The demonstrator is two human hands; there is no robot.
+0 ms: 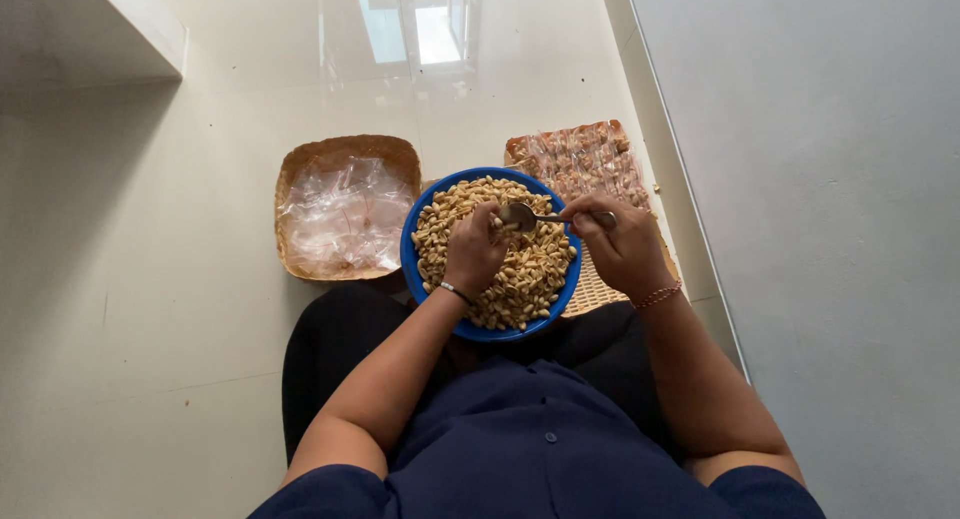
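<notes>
A blue bowl (412, 264) full of peeled peanuts (530, 279) rests on my lap. My right hand (625, 247) grips a metal spoon (520, 216) by its handle, the spoon's bowl hovering over the peanuts. My left hand (475, 249) is closed over the peanuts just beside the spoon's tip, fingers pinched as if on something small; what it holds is hidden.
A woven tray (300, 164) with clear plastic bags (345, 214) lies on the floor to the left. Another woven tray (595, 291) to the right carries several small filled packets (585, 159). A grey wall (830, 199) runs along the right side.
</notes>
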